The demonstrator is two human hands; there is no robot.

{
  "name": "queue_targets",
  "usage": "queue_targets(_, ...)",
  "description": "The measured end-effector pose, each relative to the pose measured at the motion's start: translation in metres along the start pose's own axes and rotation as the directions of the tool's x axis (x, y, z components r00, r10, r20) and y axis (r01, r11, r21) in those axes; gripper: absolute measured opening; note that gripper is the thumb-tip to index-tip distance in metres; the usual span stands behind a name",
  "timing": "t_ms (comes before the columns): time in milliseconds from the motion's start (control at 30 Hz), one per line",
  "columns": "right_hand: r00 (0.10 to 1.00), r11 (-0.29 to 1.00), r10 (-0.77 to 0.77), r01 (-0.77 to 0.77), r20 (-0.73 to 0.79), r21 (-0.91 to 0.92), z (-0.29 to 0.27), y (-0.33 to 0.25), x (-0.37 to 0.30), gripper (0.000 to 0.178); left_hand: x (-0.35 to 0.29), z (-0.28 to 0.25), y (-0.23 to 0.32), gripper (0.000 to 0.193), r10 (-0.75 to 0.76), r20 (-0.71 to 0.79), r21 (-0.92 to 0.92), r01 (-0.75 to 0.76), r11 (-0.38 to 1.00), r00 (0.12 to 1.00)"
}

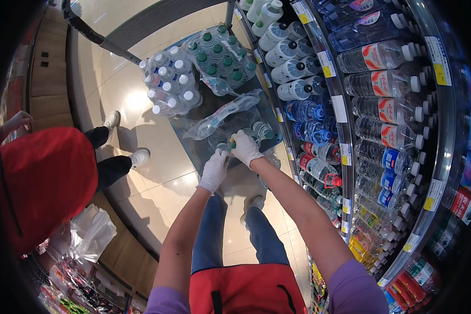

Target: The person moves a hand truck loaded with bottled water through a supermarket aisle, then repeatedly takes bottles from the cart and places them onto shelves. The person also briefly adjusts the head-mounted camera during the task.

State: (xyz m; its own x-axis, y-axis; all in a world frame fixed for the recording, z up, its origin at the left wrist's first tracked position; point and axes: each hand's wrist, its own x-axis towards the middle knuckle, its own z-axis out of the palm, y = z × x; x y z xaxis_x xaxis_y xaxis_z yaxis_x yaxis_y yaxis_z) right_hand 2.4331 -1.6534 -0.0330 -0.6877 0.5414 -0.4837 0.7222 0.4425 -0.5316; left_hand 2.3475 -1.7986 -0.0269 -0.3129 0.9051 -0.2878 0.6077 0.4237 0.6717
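Observation:
Both my hands wear white gloves and meet over the near part of a blue flatbed cart [186,149]. My right hand [245,147] is closed, its fingers curled round the top of a clear bottle with a green cap [231,142]. Close beside it, my left hand [215,169] is closed at the same spot; what its fingers pinch is hidden. Another clear bottle [262,130] stands just right of my right hand. Torn clear shrink wrap [222,114] lies loose across the cart beyond my hands.
On the cart's far part sit a pack of white-capped bottles [170,83] and wrapped green-capped bottles [220,55]. The cart's grey handle [152,23] rises behind. Shelves of bottled drinks [387,125] line the right. A person in a red vest [47,183] stands at left.

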Motion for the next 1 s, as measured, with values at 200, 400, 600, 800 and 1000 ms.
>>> queue_targets(200,0.973,0.972,0.175,-0.147,-0.148,0.183,0.008,-0.003,-0.007,0.027,0.0,0.014,-0.003,0.011,0.004,0.018,0.094,-0.006,0.996,1.0)
queue_targets(400,0.959,0.955,0.126,-0.047,-0.255,0.293,0.006,0.003,-0.029,0.029,0.002,0.013,0.002,0.005,-0.056,-0.007,0.145,0.056,0.988,0.998)
queue_targets(600,0.923,0.944,-0.002,0.128,-0.385,0.303,-0.039,-0.005,-0.026,0.027,0.007,-0.002,0.006,0.02,-0.043,0.009,-0.015,0.043,0.999,0.999)
queue_targets(800,0.795,0.849,0.26,0.082,-0.548,0.522,-0.097,-0.014,-0.055,0.024,0.027,-0.015,0.011,0.022,-0.216,0.086,0.028,0.214,0.976,0.973)
queue_targets(1000,0.78,0.234,0.608,0.003,-0.149,0.972,-0.144,-0.004,-0.12,0.024,0.031,-0.018,0.013,0.024,-0.2,0.087,0.203,0.179,0.963,0.976)
